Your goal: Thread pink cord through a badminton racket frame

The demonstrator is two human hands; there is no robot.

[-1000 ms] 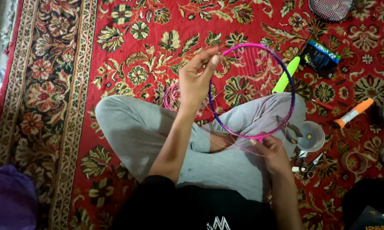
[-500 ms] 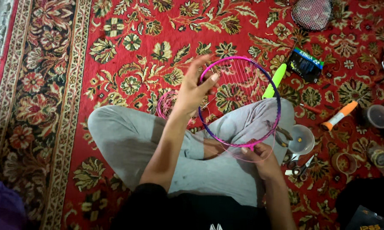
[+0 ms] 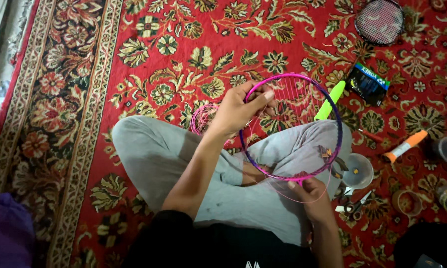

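Red patterned carpet (image 3: 149, 30) underfoot. Your left hand (image 3: 236, 111) pinches racket frame (image 3: 332, 111) top over lap; right hand (image 3: 310, 196) fingers grip pink string (image 3: 308, 199) at bottom. Slack loop may snag, kink.

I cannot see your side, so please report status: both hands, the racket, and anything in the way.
Left hand pinching string at racket frame top. Right hand gripping frame bottom. Frame over lap, partly strung. Nothing blocking; pink string coil beside knee.

Single head-worn view, looking steeply down from close range: taking in crossed legs, both hands, and red patterned carpet (image 3: 149, 64) spreading outward ahead.
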